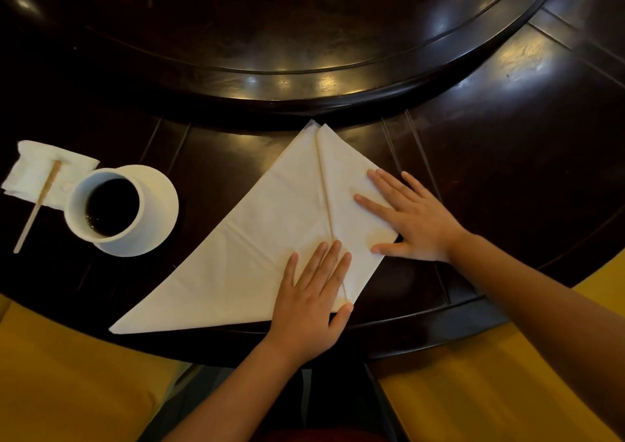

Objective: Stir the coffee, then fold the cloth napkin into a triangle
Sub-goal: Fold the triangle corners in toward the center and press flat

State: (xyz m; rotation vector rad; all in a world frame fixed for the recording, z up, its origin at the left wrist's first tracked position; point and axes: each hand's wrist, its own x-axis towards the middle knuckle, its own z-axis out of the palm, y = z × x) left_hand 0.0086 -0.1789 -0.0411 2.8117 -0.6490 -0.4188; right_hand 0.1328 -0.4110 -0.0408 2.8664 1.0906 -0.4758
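Note:
A white cloth napkin (pixel 257 232) lies on the dark wooden table (pixel 490 157), folded into a triangle, with its right corner folded in to a centre seam. My left hand (pixel 311 292) presses flat on the napkin's near part, fingers spread over the seam. My right hand (pixel 416 218) lies flat on the folded right flap. To the left, a white cup (pixel 101 205) of dark coffee stands on a white saucer (pixel 162 205). A wooden stirrer (pixel 39 205) rests on a small white paper napkin (pixel 30 167) left of the cup.
A raised round turntable (pixel 304 79) fills the table's middle, its rim just beyond the napkin's far tip. The table's near edge (pixel 422 336) curves under my forearms. Yellow seat cushions (pixel 67 380) lie below on both sides.

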